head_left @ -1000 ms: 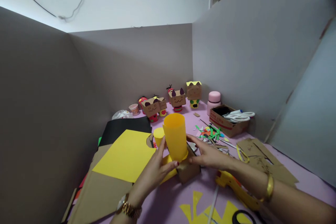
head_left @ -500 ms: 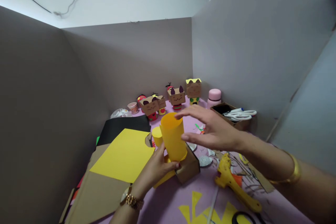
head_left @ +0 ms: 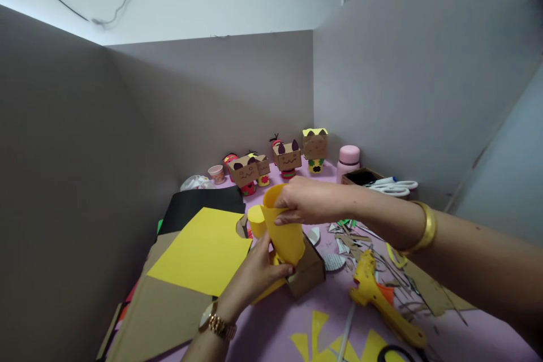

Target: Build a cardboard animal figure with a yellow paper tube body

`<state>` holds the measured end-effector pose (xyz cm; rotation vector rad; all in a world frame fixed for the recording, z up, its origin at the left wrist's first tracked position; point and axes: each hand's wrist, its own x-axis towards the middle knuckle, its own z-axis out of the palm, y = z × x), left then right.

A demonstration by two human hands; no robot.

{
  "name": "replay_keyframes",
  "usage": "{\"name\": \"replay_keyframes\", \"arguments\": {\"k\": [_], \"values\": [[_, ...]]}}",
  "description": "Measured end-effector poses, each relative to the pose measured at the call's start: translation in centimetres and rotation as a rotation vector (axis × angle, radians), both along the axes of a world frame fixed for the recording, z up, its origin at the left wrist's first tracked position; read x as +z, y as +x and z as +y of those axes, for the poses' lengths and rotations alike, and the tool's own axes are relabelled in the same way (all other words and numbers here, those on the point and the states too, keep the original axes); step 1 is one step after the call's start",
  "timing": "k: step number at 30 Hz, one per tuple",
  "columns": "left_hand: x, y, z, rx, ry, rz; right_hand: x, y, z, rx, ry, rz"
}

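A yellow paper tube [head_left: 287,242] stands tilted in front of me, beside a small cardboard box [head_left: 306,274]. Round its lower part, my left hand [head_left: 261,271] is closed, with the thumb across the front. My right hand [head_left: 299,201] pinches the tube's upper rim, some fingers reaching inside the opening. The rim is pressed out of round there. Just behind, to the left, is a shorter yellow cylinder [head_left: 256,220]. A yellow sheet [head_left: 203,254] lies left of my left hand.
A yellow glue gun [head_left: 375,294] lies at right among paper scraps, with black-handled scissors [head_left: 394,352] near the front edge. Several cardboard-headed figures [head_left: 289,157] stand at the back. A pink bottle [head_left: 348,161] and an open box [head_left: 360,176] line the right panel. Cardboard [head_left: 169,317] lies left.
My right hand has moved left and down from beside the tube onto its rim, and its fingers have closed there. The tube's top has bent from round. My left hand keeps its hold.
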<state>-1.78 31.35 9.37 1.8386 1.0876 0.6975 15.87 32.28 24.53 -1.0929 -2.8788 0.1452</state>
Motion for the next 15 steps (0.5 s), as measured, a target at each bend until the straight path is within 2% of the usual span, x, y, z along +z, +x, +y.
{"name": "replay_keyframes", "arguments": {"k": [8, 15], "values": [[-0.4, -0.2, 0.0, 0.003, 0.03, 0.011, -0.5, -0.1, -0.5, -0.017, 0.054, 0.017], [0.0, 0.0, -0.4, 0.029, 0.072, 0.056, -1.1, -0.2, -0.4, -0.035, 0.086, 0.036]]}}
